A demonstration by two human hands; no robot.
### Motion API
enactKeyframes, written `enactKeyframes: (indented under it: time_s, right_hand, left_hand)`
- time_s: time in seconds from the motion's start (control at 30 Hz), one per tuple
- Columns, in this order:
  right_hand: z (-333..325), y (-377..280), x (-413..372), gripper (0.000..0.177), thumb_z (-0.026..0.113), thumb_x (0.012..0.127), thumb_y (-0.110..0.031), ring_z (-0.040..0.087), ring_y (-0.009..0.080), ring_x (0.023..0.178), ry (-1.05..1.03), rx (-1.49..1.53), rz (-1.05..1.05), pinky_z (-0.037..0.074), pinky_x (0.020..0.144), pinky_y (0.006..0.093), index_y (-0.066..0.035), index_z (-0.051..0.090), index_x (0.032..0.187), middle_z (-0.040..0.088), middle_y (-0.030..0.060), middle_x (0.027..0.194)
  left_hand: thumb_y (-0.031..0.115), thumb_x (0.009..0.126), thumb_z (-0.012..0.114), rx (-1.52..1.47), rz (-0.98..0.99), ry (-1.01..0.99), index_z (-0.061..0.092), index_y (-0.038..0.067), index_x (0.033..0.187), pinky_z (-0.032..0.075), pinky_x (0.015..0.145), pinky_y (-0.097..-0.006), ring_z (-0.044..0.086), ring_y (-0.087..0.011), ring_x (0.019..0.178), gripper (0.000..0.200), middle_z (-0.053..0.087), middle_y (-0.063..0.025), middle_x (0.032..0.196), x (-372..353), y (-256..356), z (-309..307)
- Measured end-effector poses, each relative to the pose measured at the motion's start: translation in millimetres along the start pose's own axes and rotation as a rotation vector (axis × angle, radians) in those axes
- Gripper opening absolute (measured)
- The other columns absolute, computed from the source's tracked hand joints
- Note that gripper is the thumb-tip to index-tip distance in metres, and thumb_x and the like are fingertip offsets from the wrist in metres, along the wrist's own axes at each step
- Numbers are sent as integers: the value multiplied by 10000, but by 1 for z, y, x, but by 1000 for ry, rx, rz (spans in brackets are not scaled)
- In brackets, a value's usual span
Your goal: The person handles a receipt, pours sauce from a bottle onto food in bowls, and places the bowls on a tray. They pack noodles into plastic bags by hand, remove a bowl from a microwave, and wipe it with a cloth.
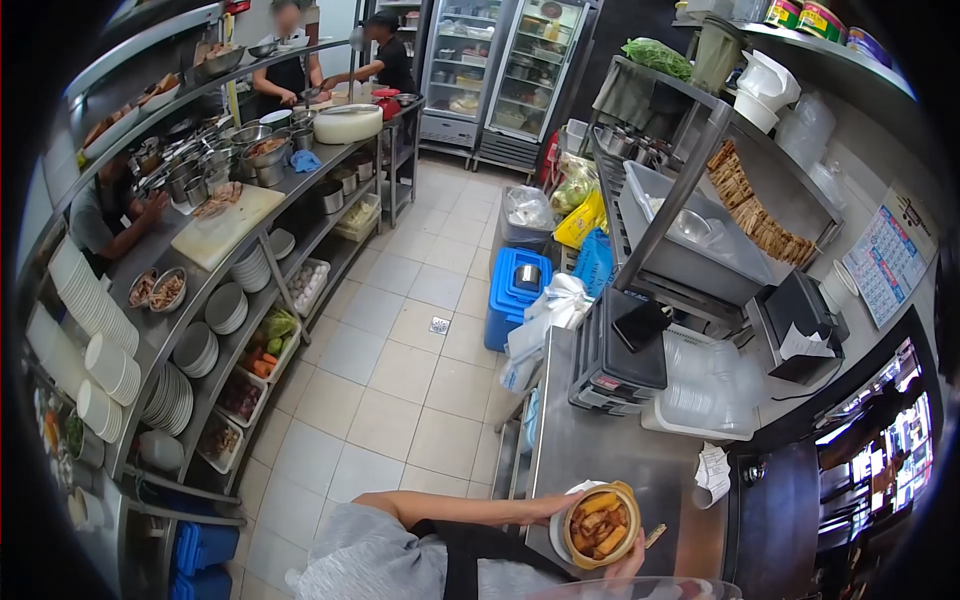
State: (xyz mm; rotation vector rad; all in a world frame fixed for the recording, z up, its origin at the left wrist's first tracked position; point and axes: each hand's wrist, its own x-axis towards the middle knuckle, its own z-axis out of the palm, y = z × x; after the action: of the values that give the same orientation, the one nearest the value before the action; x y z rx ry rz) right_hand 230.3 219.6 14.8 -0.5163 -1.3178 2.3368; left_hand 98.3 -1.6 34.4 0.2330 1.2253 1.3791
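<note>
A round tan clay pot point(603, 525) with brown and golden chunks of food in dark sauce is at the bottom right, by the front of the steel counter point(585, 450). A white plate point(556, 535) shows at its left, partly under it. My left hand point(543, 510) reaches in from the left and grips the near-left side of the pot. My right hand point(628, 563) wraps round its lower right side, some fingers hidden below. A short light-brown piece point(655, 535) sticks out just right of the pot.
Dark crates point(615, 375) and stacked plastic tubs point(700, 385) stand farther along the counter. A paper slip point(711, 475) is near its wall side. A blue cooler point(518, 295) and bags narrow the tiled aisle point(400, 390). Left shelving point(250, 300) holds plates; several people work there.
</note>
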Motion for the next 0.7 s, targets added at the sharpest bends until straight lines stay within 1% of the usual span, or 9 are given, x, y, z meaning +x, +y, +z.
enactKeyframes:
  time_s: [0.13, 0.17, 0.23, 0.33, 0.37, 0.47, 0.57, 0.67, 0.7]
  right_hand:
    - [-44, -1, 33, 477, 466, 911, -239, 531, 250, 1065, 44, 92, 78, 448, 898, 359, 62, 385, 1273, 502, 149, 1192]
    - [-64, -2, 41, 464, 465, 912, -232, 527, 255, 1068, 43, 61, 34, 443, 902, 364, 51, 394, 1273, 499, 143, 1192]
    - [-58, -16, 31, 417, 536, 868, -245, 557, 276, 1011, 317, -165, -127, 456, 846, 370, 19, 490, 1188, 554, 153, 1114]
    - [-52, -44, 9, 411, 548, 856, -251, 560, 284, 997, 496, -460, -216, 457, 834, 375, 15, 500, 1165, 561, 157, 1095]
    - [-50, -50, 0, 409, 553, 851, -254, 562, 286, 992, 516, -549, -224, 457, 830, 377, 13, 504, 1157, 563, 159, 1088]
    - [-47, -61, -36, 402, 565, 838, -260, 565, 294, 977, 521, -820, -195, 458, 818, 382, 8, 514, 1134, 570, 163, 1069]
    - [-49, -61, -82, 396, 578, 826, -267, 568, 302, 963, 456, -1105, -95, 458, 805, 387, 3, 525, 1111, 577, 168, 1049]
    - [-59, -55, -129, 390, 591, 813, -273, 572, 310, 949, 342, -1357, 36, 459, 793, 392, -2, 535, 1087, 584, 173, 1030]
    - [-63, -53, -145, 388, 595, 809, -275, 573, 313, 944, 302, -1429, 82, 459, 789, 394, -3, 539, 1079, 587, 174, 1024]
  left_hand:
    - [753, 788, 292, 91, -24, 18, 309, 135, 1383, 348, 960, -455, 411, -252, 1223, 858, 385, -124, 1360, 8, -8, 14]
    - [755, 787, 293, 111, -27, 18, 309, 134, 1383, 350, 959, -455, 415, -252, 1221, 860, 388, -125, 1358, 7, -9, 16]
    - [758, 783, 295, 154, -27, 24, 311, 133, 1382, 353, 956, -455, 422, -251, 1216, 866, 394, -125, 1354, 0, -12, 19]
    - [776, 761, 312, 228, -8, 18, 441, 76, 1280, 435, 873, -409, 511, -217, 1108, 881, 517, -119, 1213, 10, -25, 14]
    - [721, 790, 381, 252, -53, -36, 542, 16, 1126, 488, 708, -345, 570, -176, 900, 797, 577, -91, 1034, 43, -45, -3]
    - [639, 827, 443, 298, 41, 13, 598, 20, 968, 454, 568, -308, 528, -145, 730, 653, 574, -49, 875, 27, -53, -5]
    - [504, 862, 515, 439, 96, -108, 595, 3, 958, 442, 564, -297, 527, -137, 679, 517, 582, -38, 837, -21, -52, 1]
    - [346, 855, 577, 675, 346, -398, 558, 54, 692, 428, 493, -289, 495, -148, 545, 335, 479, -10, 596, -31, -70, 25]
    - [319, 832, 603, 716, 453, -388, 574, 44, 749, 446, 539, -310, 533, -172, 606, 288, 519, -33, 653, -33, -76, 41]
